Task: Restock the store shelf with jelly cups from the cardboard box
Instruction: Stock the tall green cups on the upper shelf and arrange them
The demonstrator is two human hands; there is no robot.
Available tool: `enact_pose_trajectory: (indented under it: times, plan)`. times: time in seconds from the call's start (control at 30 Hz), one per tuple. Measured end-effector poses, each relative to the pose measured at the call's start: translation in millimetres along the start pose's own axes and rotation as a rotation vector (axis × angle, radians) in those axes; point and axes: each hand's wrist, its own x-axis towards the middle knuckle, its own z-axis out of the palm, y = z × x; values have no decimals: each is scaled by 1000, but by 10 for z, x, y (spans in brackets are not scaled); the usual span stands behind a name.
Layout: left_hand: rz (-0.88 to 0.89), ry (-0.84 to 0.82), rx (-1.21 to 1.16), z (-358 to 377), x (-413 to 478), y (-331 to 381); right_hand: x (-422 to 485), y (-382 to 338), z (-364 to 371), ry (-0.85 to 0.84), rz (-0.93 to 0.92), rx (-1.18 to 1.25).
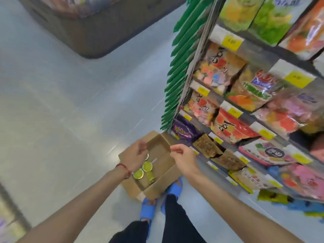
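Head view, steep look down: a person stands over an open cardboard box (158,187) on the floor (70,111). The box's far corner is up against the foot of the store shelf (233,112), probably parked there so each cup is a short reach from box to shelf.

The green-lidded jelly cups (147,166) are bunched in the box's near-left corner. Two stand lid up, one lies on its side just beside them, and one more at the left wall is half covered by the left hand (138,151). The rest of the box bottom is bare cardboard, so my read is that most of the stock is out and the task is late on.

The left hand hovers over the box's left wall, fingers loosely curled and pointing down, with nothing in them that shows. It looks lined up to drop for a cup. The right hand (182,157) hangs over the right wall, fingers also loosely curled, thumb near forefinger, nothing visible between them. There is a red bracelet (123,168) on the left wrist. Blue sandals (149,210) stand at the box's near edge, one tucked partly under a flap.

Hard to make out:
- Which shelf tier takes the cups. None show on the shelf, only snack bags (224,67) and yellow price tags (232,42).
- The shelf is cut off at the top and right.
- Motion blur smears most labels.
- I can't tell how high the hands are above the box, or whether more cups sit under the left hand.
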Motion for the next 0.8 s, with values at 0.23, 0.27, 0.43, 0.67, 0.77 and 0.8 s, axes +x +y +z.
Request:
enact_pose_trajectory:
  times: [0.23,0.27,0.43,0.67,0.77,0.8]
  plan:
    - [-332,91,-75,425,-33,-752,607,438,382,-189,137,-37]
    - [-383,114,-108,494,-4,-848,691,520,440,-204,163,-46]
    - [-578,156,-219,930,278,-1462,1131,1006,837,-272,308,-134]
    - [-704,164,-269,1450,1028,-2527,1860,1963,1647,-342,507,-212]
    - [-744,105,-179,1663,1403,-3060,2098,2283,1969,-380,530,-290]
    - [-774,85,-135,1815,1585,-3375,2241,2442,2115,-392,517,-318]
